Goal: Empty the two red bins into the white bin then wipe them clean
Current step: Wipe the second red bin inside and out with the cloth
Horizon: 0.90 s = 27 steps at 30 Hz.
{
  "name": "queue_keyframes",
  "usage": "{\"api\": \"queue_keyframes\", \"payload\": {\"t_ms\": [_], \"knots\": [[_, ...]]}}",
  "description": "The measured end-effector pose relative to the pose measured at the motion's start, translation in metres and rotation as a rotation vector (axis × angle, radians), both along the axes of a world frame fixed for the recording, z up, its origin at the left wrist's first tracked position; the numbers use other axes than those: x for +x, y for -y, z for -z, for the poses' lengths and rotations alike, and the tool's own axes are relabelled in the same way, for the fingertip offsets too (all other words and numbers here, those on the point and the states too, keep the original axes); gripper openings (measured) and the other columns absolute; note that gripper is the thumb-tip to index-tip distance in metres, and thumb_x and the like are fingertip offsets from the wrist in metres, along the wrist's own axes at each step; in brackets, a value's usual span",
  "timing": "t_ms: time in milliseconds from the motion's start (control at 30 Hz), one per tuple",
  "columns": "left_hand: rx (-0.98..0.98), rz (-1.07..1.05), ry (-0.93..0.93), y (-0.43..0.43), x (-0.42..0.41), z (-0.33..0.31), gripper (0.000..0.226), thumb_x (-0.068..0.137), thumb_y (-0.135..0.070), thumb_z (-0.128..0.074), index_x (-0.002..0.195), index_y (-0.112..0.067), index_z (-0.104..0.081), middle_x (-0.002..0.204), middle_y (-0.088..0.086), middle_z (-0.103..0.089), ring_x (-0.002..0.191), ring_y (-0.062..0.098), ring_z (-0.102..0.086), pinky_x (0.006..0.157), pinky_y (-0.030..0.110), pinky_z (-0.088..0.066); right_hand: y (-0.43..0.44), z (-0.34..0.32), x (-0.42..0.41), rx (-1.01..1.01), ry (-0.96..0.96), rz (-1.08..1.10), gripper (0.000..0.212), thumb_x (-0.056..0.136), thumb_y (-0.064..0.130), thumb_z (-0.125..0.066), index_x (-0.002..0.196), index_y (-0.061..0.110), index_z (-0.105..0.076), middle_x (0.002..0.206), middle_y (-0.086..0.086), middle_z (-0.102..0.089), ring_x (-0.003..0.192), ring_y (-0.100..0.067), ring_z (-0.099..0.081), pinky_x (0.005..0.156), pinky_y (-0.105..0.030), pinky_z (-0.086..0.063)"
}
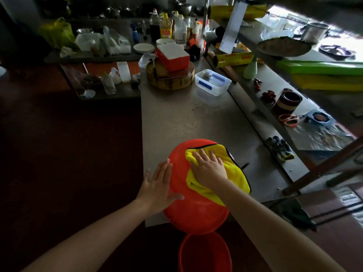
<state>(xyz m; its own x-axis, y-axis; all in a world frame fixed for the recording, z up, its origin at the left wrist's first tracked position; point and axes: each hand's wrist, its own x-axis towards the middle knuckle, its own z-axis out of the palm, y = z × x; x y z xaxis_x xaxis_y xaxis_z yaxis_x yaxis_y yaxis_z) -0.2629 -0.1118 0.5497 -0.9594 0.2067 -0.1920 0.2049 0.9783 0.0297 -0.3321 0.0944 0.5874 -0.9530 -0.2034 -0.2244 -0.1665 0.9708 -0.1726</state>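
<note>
Yellow cloth (231, 163) under flat right hand (208, 169), seemingly pressing red bin (196, 211).

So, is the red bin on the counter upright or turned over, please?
Turned over: the red bin shows only its closed outside, no opening, and the right hand presses a yellow cloth flat on it.

My cloth (231, 165) was bright yellow with a thin black edging; the bin (196, 211) under it was plain orange-red, and the second bin (204, 256) matched it. The counter (186, 118) was dull grey steel. Farther off I saw a red box (173, 56) with a white top and a clear tub (213, 82) marked with blue strips.
</note>
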Motion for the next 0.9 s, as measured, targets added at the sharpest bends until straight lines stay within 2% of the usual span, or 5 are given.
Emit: {"api": "queue_keyframes", "payload": {"t_ms": [133, 300, 533, 667, 900], "knots": [[0.059, 0.000, 0.028, 0.000, 0.001, 0.002, 0.123, 0.069, -0.097, -0.005, 0.152, -0.015, 0.032, 0.157, -0.003, 0.044, 0.146, 0.015, 0.036, 0.124, 0.053, 0.000, -0.017, 0.005, 0.047, 0.015, -0.012, -0.013, 0.064, 0.101, 0.064, -0.011, 0.160, 0.037, -0.011, 0.169, 0.005, -0.008, 0.156, -0.028, -0.002, 0.124, -0.047, -0.011], [0.030, 0.013, 0.005, -0.001, 0.002, 0.003, 0.121, 0.070, -0.096, 0.000, 0.150, -0.012, 0.034, 0.156, 0.001, 0.045, 0.146, 0.017, 0.037, 0.125, 0.052, 0.002, -0.026, 0.005, 0.071, 0.027, -0.004, -0.025, 0.067, 0.099, 0.066, -0.006, 0.159, 0.038, -0.012, 0.169, 0.005, -0.009, 0.156, -0.027, -0.003, 0.126, -0.047, -0.011], [0.039, 0.000, -0.005, -0.001, 0.000, 0.003, 0.123, 0.071, -0.096, -0.007, 0.155, -0.012, 0.024, 0.161, 0.001, 0.036, 0.147, 0.015, 0.034, 0.125, 0.050, -0.003, -0.019, -0.004, 0.002, 0.018, -0.003, 0.058, 0.061, 0.104, 0.060, -0.019, 0.160, 0.036, -0.013, 0.169, 0.006, -0.005, 0.156, -0.031, -0.002, 0.123, -0.049, -0.013], [0.022, 0.000, -0.006, -0.001, -0.002, 0.002, 0.122, 0.073, -0.096, -0.005, 0.156, -0.011, 0.023, 0.161, 0.002, 0.036, 0.145, 0.015, 0.037, 0.125, 0.051, -0.003, -0.017, -0.010, -0.023, 0.028, 0.012, 0.077, 0.062, 0.104, 0.059, -0.019, 0.161, 0.035, -0.010, 0.170, 0.005, -0.004, 0.156, -0.028, 0.004, 0.125, -0.046, -0.008], [0.114, -0.025, 0.029, -0.002, 0.000, 0.005, 0.123, 0.068, -0.099, -0.006, 0.154, -0.019, 0.030, 0.156, -0.007, 0.045, 0.146, 0.014, 0.037, 0.124, 0.052, 0.003, -0.038, 0.002, 0.026, 0.035, -0.032, 0.108, 0.063, 0.102, 0.064, -0.015, 0.159, 0.039, -0.013, 0.168, 0.004, -0.014, 0.154, -0.029, -0.015, 0.122, -0.045, -0.016]]}}
